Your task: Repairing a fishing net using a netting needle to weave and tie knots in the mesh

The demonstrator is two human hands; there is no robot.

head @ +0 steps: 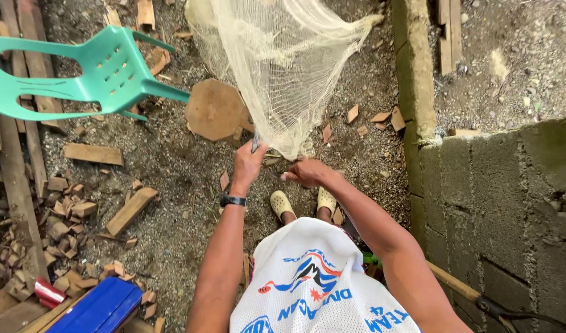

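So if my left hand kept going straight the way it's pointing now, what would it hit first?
Your left hand points up and away into the hanging net, which its fingers already touch at the lower edge. Past that, probably the round wooden board, though depth is unclear.

The net (283, 68) ran off the top edge, and the green chair (79, 74) was cut off at the left.
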